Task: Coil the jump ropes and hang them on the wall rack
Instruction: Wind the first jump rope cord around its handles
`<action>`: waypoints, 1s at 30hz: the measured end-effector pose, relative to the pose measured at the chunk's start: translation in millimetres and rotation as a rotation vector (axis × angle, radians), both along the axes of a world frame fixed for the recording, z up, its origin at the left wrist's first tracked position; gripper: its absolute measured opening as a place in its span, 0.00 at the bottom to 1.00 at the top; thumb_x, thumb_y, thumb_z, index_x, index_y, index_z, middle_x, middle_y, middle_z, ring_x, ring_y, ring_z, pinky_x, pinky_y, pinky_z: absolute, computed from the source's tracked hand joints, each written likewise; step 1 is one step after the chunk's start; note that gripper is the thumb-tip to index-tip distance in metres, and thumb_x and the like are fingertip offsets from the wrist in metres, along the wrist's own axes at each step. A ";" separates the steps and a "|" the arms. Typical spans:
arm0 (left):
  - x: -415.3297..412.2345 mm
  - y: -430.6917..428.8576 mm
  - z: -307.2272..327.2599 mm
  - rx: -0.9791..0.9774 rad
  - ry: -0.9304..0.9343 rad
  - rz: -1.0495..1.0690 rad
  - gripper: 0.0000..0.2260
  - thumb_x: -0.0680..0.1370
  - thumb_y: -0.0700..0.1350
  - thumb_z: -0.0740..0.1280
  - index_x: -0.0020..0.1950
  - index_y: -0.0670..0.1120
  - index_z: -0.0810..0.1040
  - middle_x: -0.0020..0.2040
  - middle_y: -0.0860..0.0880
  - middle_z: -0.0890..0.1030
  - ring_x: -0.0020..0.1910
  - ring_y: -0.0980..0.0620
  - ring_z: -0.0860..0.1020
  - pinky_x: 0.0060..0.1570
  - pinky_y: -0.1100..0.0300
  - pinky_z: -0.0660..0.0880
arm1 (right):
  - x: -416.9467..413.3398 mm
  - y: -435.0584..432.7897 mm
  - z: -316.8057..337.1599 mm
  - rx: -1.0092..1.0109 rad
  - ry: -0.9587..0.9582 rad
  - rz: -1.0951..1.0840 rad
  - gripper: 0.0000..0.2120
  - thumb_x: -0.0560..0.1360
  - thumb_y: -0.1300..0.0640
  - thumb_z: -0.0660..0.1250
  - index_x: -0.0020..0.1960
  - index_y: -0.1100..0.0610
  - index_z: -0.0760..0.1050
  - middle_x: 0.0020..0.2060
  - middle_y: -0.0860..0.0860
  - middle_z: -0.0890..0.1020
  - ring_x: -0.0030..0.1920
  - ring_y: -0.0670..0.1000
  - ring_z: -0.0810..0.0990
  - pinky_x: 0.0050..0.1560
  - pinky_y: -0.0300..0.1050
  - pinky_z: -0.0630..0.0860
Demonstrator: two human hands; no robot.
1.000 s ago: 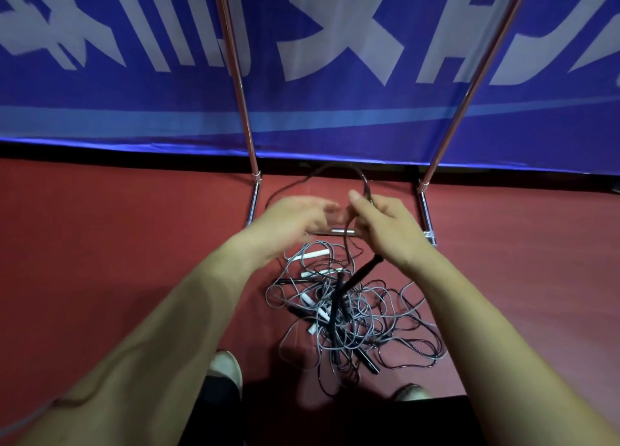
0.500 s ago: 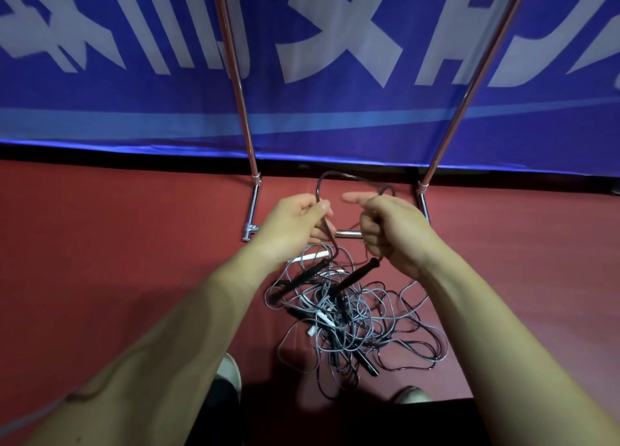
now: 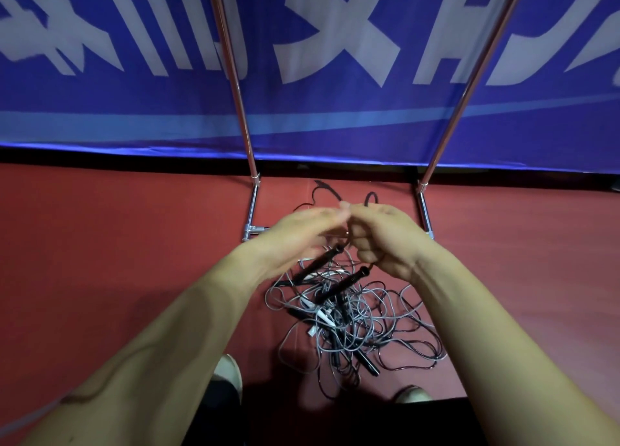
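My left hand (image 3: 303, 232) and my right hand (image 3: 385, 236) meet above a tangled pile of grey and black jump ropes (image 3: 355, 318) on the red floor. Both hands grip a black jump rope (image 3: 327, 189) whose thin loops stick up behind my fingers. Its two black handles (image 3: 342, 283) hang down from my hands over the pile. My left hand is blurred by motion. White handles (image 3: 323, 316) lie inside the pile.
A chrome rack frame stands just beyond my hands, with a left pole (image 3: 235, 86), a right pole (image 3: 469, 86) and feet on the floor (image 3: 251, 211). A blue banner (image 3: 335, 127) covers the wall. My shoes (image 3: 229, 375) are at the pile's near edge.
My hands have come together again after moving apart, and the black rope's loops above my fingers have changed shape. The handles still dangle over the pile.
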State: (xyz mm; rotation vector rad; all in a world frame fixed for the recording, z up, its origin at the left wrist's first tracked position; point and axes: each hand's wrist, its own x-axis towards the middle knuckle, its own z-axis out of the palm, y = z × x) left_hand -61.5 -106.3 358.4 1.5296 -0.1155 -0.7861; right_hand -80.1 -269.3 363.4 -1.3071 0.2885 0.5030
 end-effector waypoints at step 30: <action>11.3 -2.7 -2.7 -0.055 -0.035 0.455 0.12 0.84 0.50 0.62 0.57 0.47 0.83 0.54 0.49 0.86 0.56 0.49 0.84 0.66 0.47 0.75 | -8.0 10.6 -15.0 -0.246 -0.245 0.176 0.09 0.83 0.56 0.62 0.56 0.56 0.81 0.42 0.55 0.81 0.44 0.53 0.79 0.45 0.46 0.80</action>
